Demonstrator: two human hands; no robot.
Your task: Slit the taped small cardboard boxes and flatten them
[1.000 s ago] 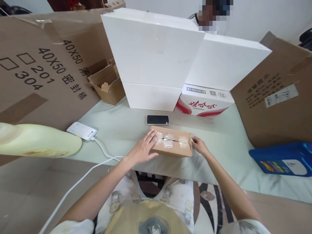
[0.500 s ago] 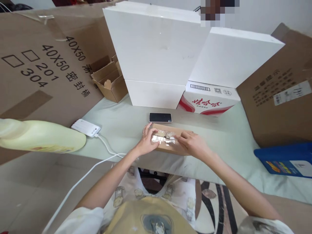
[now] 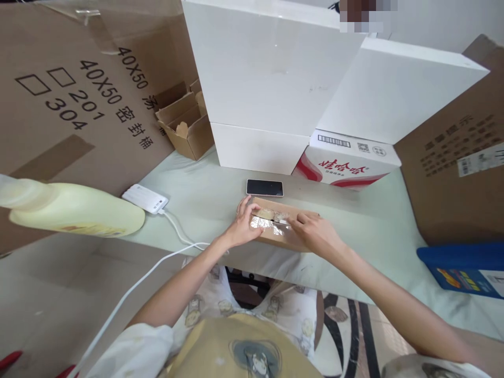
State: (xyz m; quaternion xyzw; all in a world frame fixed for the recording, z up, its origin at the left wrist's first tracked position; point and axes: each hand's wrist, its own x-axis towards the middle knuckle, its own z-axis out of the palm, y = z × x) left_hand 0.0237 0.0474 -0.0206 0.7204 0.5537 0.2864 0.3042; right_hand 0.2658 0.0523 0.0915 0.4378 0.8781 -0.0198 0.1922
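Note:
A small brown cardboard box (image 3: 281,242) lies on the cloth-covered table in front of me, with shiny clear tape (image 3: 271,227) along the seam of its top. Around its left end is my left hand (image 3: 242,227), closed on it with the fingers at the far side and the thumb on the near top. My right hand (image 3: 318,233) is at the right part of the top, its fingers pinched together against the taped seam. A small whitish bit shows by those fingertips; what they hold is hidden.
Behind the box lies a phone (image 3: 264,188). White boxes (image 3: 260,147) and a red-and-white carton (image 3: 346,165) stand at the back. On the left are an open small carton (image 3: 192,134), a power bank (image 3: 145,198) with a white cable and a pale yellow bottle (image 3: 86,210). A blue package (image 3: 464,268) sits right.
The whole view has shifted slightly, so things appear a little farther right. Both hands stay at the same places on the box, with hardly any visible movement of the right fingers.

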